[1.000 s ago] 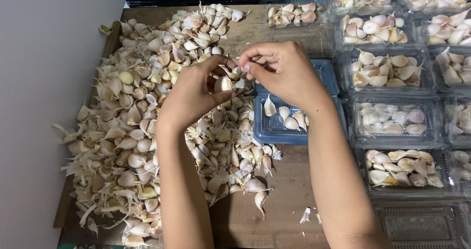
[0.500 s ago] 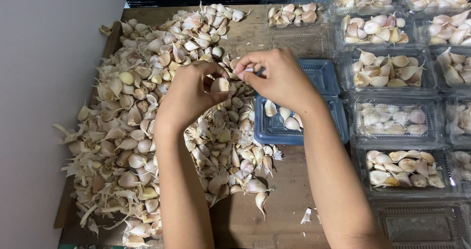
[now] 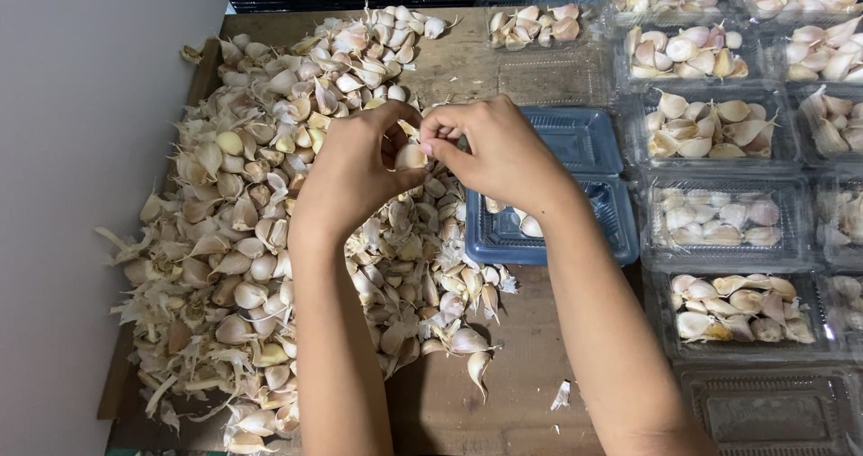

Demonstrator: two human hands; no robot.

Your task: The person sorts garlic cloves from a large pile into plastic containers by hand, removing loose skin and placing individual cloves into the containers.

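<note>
Hands lower now, garlic clove (image 3: 412,156) between fingers (image 3: 430,147)

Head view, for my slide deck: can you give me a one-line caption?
Both hands, left hand and right hand, pinch one garlic clove above a clove pile, beside a blue tray.

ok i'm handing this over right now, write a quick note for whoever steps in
Left hand holds a garlic clove; right hand pinches at its tip.
Loose clove pile lies left on the wooden board.
Blue tray under the right hand holds a few cloves.
Done: clear trays at right are filled.
Left: most of the pile, and an empty clear tray at bottom right.
</note>
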